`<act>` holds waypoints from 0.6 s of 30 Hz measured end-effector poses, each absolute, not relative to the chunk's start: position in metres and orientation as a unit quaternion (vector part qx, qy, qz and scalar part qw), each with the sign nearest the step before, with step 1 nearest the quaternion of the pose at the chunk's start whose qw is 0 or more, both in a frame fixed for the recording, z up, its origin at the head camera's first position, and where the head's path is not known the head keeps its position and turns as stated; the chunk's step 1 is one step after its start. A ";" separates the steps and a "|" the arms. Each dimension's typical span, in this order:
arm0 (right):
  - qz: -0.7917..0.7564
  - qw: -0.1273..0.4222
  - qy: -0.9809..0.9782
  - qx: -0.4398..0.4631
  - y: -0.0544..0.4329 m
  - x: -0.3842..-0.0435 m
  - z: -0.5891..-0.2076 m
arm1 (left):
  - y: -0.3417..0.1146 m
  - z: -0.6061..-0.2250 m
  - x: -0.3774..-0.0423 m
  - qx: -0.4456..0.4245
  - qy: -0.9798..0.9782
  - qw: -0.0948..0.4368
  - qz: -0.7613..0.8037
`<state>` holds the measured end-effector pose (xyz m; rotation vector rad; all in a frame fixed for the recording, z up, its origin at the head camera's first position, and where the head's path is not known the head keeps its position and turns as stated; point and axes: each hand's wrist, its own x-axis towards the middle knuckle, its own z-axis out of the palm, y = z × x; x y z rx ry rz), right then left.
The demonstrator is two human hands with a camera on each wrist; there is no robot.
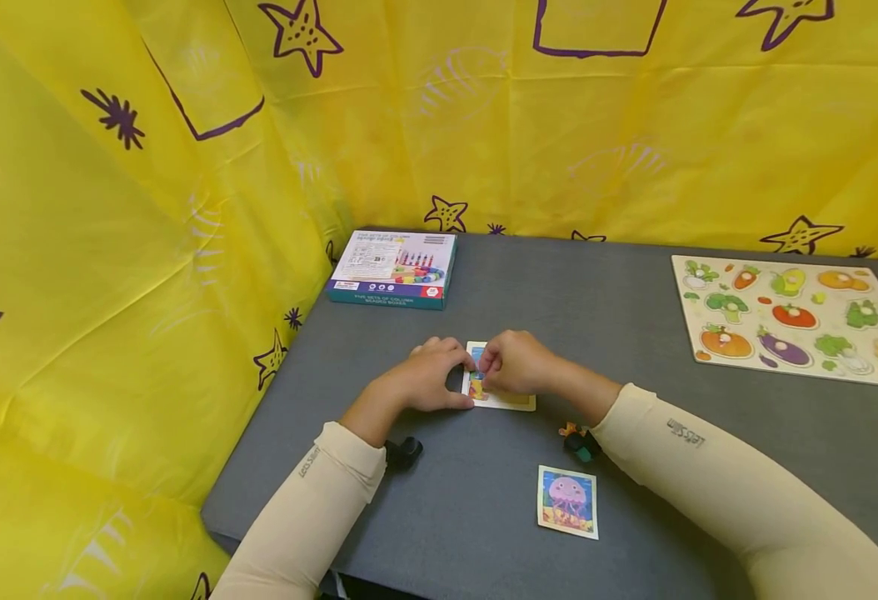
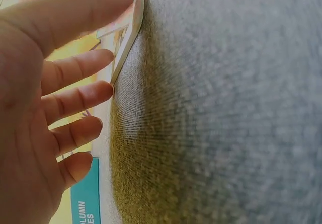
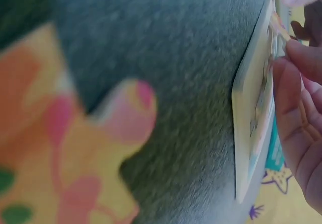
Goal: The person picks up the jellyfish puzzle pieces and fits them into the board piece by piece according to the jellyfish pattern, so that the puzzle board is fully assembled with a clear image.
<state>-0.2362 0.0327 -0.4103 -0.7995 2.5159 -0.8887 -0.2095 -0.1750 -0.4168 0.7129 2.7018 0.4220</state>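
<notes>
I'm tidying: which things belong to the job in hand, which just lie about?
Job:
pale-rimmed rectangular picture board
small flat piece in right hand
orange-yellow jigsaw piece, likely
square pink-jellyfish card, likely

Lying about:
white-and-teal cardboard box
cream rectangular vegetable board

A white-and-teal box [image 1: 391, 268], its small cover picture apparently showing coloured beads, lies on the grey bench [image 1: 581, 308] near yellow star-patterned cloth [image 1: 439, 142]; a vegetable board [image 1: 830, 312] lies well to its right

"Let's Slim" on sleeves [image 1: 739, 496]; "COLUMN" on box [image 1: 390, 268].
</notes>
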 end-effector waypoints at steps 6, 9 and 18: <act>-0.286 0.173 0.901 -0.277 0.025 -0.239 -0.407 | -0.175 -0.417 -0.212 0.247 0.945 0.153 0.150; -0.269 0.166 0.912 -0.260 0.024 -0.243 -0.407 | -0.174 -0.417 -0.213 0.249 0.946 0.147 0.148; -0.226 0.173 0.924 -0.257 0.020 -0.249 -0.409 | -0.172 -0.418 -0.213 0.245 0.948 0.139 0.149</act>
